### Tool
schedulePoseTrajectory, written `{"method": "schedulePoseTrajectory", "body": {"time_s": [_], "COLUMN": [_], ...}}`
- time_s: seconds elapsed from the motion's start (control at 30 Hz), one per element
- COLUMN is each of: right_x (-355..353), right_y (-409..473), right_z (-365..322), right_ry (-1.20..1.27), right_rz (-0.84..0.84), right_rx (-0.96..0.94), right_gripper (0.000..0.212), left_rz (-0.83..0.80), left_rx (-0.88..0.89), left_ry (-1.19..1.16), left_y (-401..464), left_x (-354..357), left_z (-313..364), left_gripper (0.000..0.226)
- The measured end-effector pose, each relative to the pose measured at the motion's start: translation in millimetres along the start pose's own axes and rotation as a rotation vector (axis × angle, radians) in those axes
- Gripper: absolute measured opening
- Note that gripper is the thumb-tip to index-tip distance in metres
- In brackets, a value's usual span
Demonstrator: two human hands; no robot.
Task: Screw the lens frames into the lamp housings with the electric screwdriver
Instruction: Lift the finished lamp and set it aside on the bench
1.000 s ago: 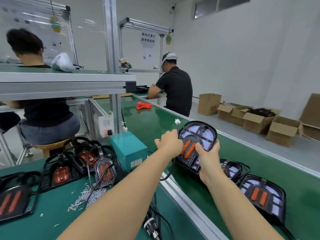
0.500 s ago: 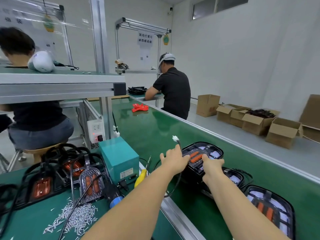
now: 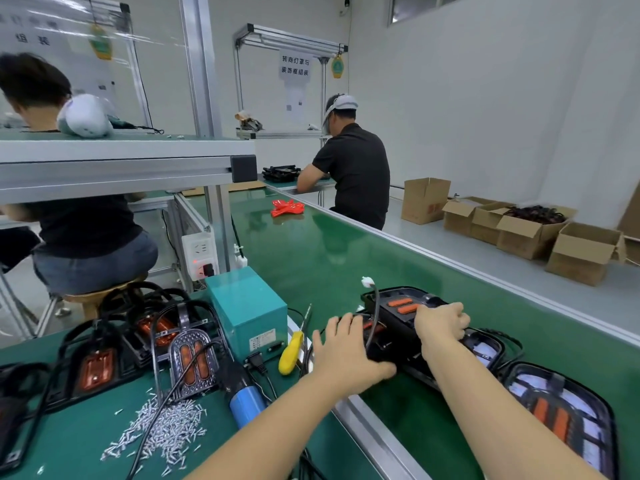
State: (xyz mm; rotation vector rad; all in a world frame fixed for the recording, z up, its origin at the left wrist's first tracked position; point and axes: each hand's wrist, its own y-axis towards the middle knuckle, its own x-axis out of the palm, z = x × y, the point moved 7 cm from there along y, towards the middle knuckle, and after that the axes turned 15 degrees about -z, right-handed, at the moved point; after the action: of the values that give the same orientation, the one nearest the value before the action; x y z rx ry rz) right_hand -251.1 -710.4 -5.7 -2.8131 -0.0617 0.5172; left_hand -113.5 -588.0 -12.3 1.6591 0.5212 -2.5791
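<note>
A black lamp housing [image 3: 398,318] with orange lenses lies on top of other housings on the green conveyor belt [image 3: 329,258]. My left hand [image 3: 343,351] rests on its near left edge, fingers spread. On its right edge sits my right hand [image 3: 440,323], fingers curled over the rim. A white connector [image 3: 367,281] on a black cable sticks up from the housing. The electric screwdriver [image 3: 242,393], black with a blue end, lies on the bench to the left, beside a lens frame [image 3: 192,355] and a pile of screws [image 3: 166,431].
A teal power box [image 3: 247,311] and a yellow-handled tool [image 3: 291,351] stand left of my hands. More housings [image 3: 561,414] lie at right, others [image 3: 97,365] at left. Two people sit ahead. Cardboard boxes [image 3: 519,233] line the floor right.
I have lowered the housing from upright in the air down flat onto the stack on the belt. My left hand has opened and slid to its near edge.
</note>
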Motion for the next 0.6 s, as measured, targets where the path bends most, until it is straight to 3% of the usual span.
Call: {"method": "schedulePoseTrajectory", "body": {"time_s": [0.1, 0.17, 0.37, 0.47, 0.6], "right_x": [-4.7, -5.1, 24.9, 32.9, 27.7], "right_y": [-5.1, -13.4, -47.4, -51.7, -51.2], "right_z": [-2.5, -8.2, -24.1, -19.5, -19.5], "right_ry": [-0.28, -0.487, -0.808, -0.904, -0.978], "right_rz": [-0.054, -0.063, -0.185, -0.209, -0.116], "right_rx": [-0.086, -0.175, -0.441, -0.461, -0.487], "right_gripper": [0.049, 0.046, 0.062, 0.054, 0.048], "left_rz": [-0.209, -0.261, -0.113, -0.114, -0.133], "left_rx": [-0.113, -0.141, -0.102, -0.145, -0.194], "left_ry": [0.083, 0.132, 0.04, 0.076, 0.133], "left_y": [-12.3, -13.4, 10.0, 21.9, 29.9], "left_x": [19.4, 25.0, 15.3, 16.1, 13.2], "left_z": [-28.0, -35.3, -16.4, -12.1, -18.0], "left_gripper": [0.076, 0.059, 0.051, 0.038, 0.043]}}
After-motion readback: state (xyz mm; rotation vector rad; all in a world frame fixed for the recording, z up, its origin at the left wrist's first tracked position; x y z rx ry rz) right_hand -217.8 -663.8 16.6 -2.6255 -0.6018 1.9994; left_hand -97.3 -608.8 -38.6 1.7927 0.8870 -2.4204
